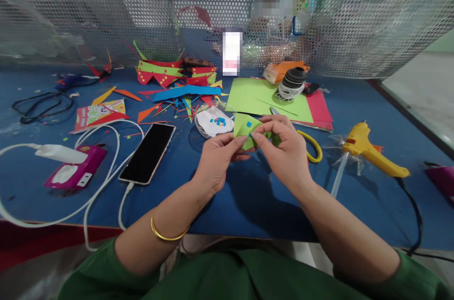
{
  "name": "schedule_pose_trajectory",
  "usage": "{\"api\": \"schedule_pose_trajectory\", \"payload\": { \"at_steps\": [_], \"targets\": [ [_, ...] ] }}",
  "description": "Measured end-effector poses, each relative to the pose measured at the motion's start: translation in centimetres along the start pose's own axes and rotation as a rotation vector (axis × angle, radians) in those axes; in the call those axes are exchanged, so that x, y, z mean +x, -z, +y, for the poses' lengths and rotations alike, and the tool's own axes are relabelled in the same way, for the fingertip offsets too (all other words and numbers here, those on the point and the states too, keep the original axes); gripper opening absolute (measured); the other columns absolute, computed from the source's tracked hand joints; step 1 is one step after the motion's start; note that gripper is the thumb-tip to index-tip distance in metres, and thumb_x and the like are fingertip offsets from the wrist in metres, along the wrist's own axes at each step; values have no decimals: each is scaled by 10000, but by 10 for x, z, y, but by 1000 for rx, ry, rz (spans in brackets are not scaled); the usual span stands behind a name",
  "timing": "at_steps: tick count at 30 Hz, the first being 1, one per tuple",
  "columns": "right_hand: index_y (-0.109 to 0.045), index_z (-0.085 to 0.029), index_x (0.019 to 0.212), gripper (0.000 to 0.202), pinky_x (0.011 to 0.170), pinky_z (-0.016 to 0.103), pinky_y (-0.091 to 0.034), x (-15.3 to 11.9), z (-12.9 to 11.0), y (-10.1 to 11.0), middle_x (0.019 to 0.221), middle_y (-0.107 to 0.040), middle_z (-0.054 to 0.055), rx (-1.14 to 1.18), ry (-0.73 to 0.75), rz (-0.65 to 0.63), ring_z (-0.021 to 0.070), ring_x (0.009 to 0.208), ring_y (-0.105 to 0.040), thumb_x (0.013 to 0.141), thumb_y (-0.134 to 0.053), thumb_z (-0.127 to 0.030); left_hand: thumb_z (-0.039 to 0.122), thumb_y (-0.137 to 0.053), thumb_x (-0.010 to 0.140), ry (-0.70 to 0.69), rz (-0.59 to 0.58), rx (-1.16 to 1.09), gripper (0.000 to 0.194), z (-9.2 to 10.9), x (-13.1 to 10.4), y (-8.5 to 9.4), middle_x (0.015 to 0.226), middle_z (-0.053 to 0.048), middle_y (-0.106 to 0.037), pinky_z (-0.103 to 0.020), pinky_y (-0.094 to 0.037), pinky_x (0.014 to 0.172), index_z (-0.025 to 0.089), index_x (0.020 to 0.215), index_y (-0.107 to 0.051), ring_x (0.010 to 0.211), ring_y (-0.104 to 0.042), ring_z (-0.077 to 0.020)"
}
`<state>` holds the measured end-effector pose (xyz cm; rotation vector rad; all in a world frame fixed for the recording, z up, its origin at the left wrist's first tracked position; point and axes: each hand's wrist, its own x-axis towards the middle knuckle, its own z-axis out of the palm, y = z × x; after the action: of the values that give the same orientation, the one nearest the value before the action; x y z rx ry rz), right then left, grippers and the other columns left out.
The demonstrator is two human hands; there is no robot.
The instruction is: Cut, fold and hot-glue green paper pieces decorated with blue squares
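My left hand (217,157) pinches a light green paper piece (241,126) by its lower edge, thumb in front and fingers behind. A small blue paper square (248,124) lies flat on the green paper. At the paper's right side, my right hand (285,146) is closed, its thumb and forefinger tips pressed together at a second blue paper square (250,135), mostly hidden by the fingertips. Just behind my hands stands a clear round dish (199,127) holding white paper and several blue paper bits (220,122).
Yellow-handled scissors (314,146) lie beside my right hand, partly under green sheets (244,94). Farther right rests a yellow glue gun (369,148). A phone (148,153) on a white cable and a purple power strip (76,167) lie left. Paper scraps (187,92) and paper masks (159,73) lie behind.
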<state>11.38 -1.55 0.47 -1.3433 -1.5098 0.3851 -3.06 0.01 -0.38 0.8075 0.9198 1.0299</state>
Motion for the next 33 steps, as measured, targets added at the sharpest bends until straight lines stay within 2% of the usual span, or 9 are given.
{"api": "schedule_pose_trajectory", "payload": {
  "at_steps": [13, 16, 20, 23, 25, 33],
  "targets": [
    [-640, -231, 761, 101, 923, 423, -484, -4, -1, -5, 967, -648, 65, -20, 10, 22, 233, 1066, -622, 860, -639, -211, 355, -884, 630, -5, 26, -3, 293, -3, 1, 1, 787, -54, -767, -246, -571, 606, 146, 790, -756, 681, -727, -165],
    [-653, -229, 809, 71, 943, 423, -486, -3, -1, -1, 994, -663, 70, -30, 43, 31, 225, 1059, -635, 867, -645, -190, 339, -887, 622, -3, 36, -4, 289, -2, 1, 0, 780, -53, -768, -236, -560, 586, 144, 792, -758, 658, -724, -161],
    [-681, -240, 874, 47, 997, 475, -473, 0, 1, 6, 1057, -681, 69, -146, 211, 44, 239, 1071, -650, 860, -691, -196, 326, -891, 614, -3, 52, -29, 276, 2, 0, -1, 716, -42, -752, -213, -538, 556, 139, 767, -757, 666, -732, -169],
    [-687, -253, 880, 66, 1099, 555, -381, 2, 4, 9, 1089, -693, 53, -322, 408, 75, 256, 1105, -653, 850, -719, -205, 328, -898, 610, -9, 51, -48, 276, 3, 0, -1, 702, -29, -744, -206, -538, 557, 137, 748, -754, 640, -718, -149],
    [-684, -256, 879, 65, 1138, 562, -333, 3, 5, 8, 1088, -702, 44, -411, 496, 95, 259, 1139, -647, 856, -719, -206, 325, -900, 608, -17, 46, -58, 276, 3, 0, -1, 702, -19, -740, -207, -545, 558, 136, 748, -757, 616, -703, -133],
    [-675, -270, 856, 58, 1148, 571, -333, 3, 3, 7, 1027, -722, 15, -538, 600, 132, 251, 1143, -655, 883, -700, -225, 316, -898, 603, -22, 49, -74, 253, 3, 0, -1, 689, -6, -729, -200, -546, 539, 149, 732, -759, 589, -682, -115]
  ]
}}
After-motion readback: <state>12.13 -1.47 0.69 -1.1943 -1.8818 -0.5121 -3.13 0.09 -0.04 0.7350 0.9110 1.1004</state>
